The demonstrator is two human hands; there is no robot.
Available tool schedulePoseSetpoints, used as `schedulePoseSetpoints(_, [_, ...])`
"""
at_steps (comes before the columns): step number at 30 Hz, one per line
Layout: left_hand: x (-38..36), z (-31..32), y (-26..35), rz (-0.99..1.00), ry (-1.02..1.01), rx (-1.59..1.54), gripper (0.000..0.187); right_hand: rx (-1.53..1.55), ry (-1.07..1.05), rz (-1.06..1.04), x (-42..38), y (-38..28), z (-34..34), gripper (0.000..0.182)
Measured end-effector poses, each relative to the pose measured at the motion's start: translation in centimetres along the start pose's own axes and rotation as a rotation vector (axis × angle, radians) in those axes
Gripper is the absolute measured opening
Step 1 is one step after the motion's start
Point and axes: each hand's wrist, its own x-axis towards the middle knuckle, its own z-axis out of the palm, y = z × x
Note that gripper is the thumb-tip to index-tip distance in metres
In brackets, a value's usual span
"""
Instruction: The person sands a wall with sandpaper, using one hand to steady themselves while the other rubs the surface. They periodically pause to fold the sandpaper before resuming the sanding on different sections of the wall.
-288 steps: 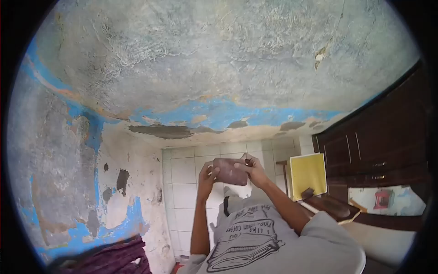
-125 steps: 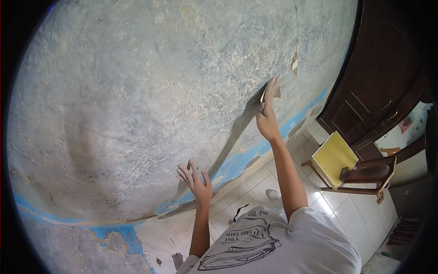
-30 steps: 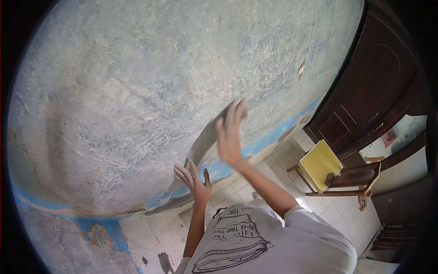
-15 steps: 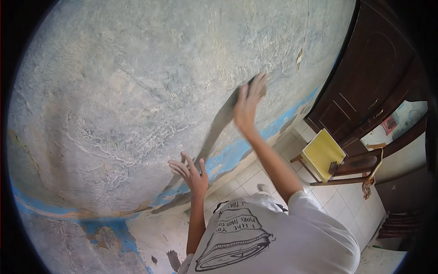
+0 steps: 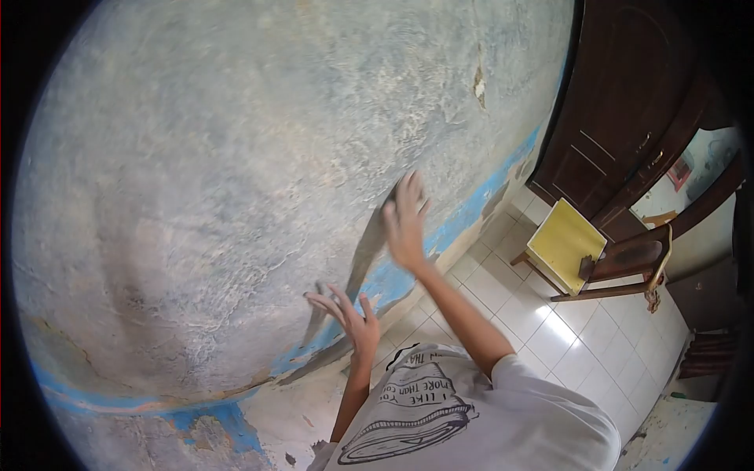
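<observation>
My right hand (image 5: pixel 407 228) is against the rough grey wall (image 5: pixel 236 157), blurred by motion, its fingers stretched over a small dark flat piece (image 5: pixel 420 191). What this piece is, I cannot tell. Lower and to the left, my left hand (image 5: pixel 357 323) is held up beside the wall with fingers spread and nothing in them. Its fingertips are close to the plaster, and both hands cast shadows there. Patches of peeled paint and scratched texture mark the wall. A blue painted band (image 5: pixel 463 224) runs along its lower part.
A wooden chair with a yellow seat (image 5: pixel 567 245) stands on the white tiled floor (image 5: pixel 534 330) to the right. Behind it rises a dark wooden cabinet (image 5: pixel 620 102) with a mirror (image 5: pixel 691 180). A chipped hole (image 5: pixel 479 86) shows in the wall's upper right.
My right hand has moved down and left over the wall. The view has shifted a little, so the chair and my left hand appear farther right. My left hand stays spread.
</observation>
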Motion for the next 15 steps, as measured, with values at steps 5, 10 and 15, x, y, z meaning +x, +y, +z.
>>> schedulePoseSetpoints(5, [3.2, 0.4, 2.9, -0.075, 0.056, 0.161, 0.084, 0.214, 0.184, -0.032, 11.2, 3.9, -8.4, 0.064])
schedulePoseSetpoints(10, [5.8, 3.1, 4.9, -0.096, 0.127, 0.261, 0.082, 0.230, 0.115, -0.054, 7.2, 4.8, -7.1, 0.058])
schedulePoseSetpoints(15, [7.2, 5.2, 7.0, -0.091, 0.171, 0.250, 0.079, -0.074, -0.216, -0.037, 5.5, 4.9, -7.9, 0.075])
